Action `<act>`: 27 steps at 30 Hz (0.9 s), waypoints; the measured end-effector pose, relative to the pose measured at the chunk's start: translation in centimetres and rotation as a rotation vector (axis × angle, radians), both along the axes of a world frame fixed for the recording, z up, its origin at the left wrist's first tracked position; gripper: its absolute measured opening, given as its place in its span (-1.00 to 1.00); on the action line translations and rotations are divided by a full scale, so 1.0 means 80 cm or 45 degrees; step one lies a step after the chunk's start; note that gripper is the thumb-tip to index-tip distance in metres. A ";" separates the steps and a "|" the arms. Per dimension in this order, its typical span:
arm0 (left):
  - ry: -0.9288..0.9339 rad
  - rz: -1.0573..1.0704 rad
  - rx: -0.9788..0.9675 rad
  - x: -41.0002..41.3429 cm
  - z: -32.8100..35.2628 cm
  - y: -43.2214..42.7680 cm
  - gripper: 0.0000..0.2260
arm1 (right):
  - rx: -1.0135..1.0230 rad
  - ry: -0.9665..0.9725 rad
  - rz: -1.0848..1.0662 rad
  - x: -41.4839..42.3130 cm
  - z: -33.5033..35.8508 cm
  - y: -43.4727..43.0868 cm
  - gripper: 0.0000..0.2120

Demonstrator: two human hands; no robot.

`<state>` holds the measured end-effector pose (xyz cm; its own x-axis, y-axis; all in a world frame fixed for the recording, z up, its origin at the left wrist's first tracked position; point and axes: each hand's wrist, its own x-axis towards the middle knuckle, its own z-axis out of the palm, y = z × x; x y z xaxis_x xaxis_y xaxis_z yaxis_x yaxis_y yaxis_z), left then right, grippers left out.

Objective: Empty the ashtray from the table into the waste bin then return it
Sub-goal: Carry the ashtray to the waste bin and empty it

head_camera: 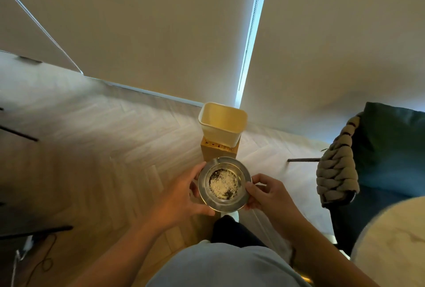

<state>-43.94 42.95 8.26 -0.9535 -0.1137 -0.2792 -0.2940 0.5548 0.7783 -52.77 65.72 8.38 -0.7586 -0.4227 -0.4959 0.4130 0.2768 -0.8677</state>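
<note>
A round metal ashtray [224, 184] with pale ash and dark specks in its bowl is held level at waist height. My left hand [184, 194] grips its left rim, thumb under the near edge. My right hand [264, 192] pinches its right rim. Just beyond the ashtray, a cream square waste bin [222, 123] stands on a small wooden block [217, 152] on the floor, its inside looking bare.
Herringbone wood floor [103, 149] stretches left. Closed roller blinds [161, 34] fill the wall behind the bin. A dark armchair [391, 149] with a chunky knitted throw [335, 167] stands right, a pale round table edge [391, 240] at lower right. Dark furniture legs and cables lie at far left.
</note>
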 end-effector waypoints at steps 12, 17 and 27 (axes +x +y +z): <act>0.063 -0.008 -0.032 -0.069 0.016 0.004 -0.18 | 0.013 0.033 -0.003 -0.069 -0.006 -0.001 -0.88; 0.070 -0.027 0.005 -0.102 0.001 -0.023 -0.12 | 0.016 0.011 -0.045 -0.093 -0.012 -0.025 -0.89; 0.026 -0.239 0.063 -0.160 -0.031 -0.123 -0.12 | 0.057 -0.078 -0.278 -0.100 -0.028 -0.110 -0.88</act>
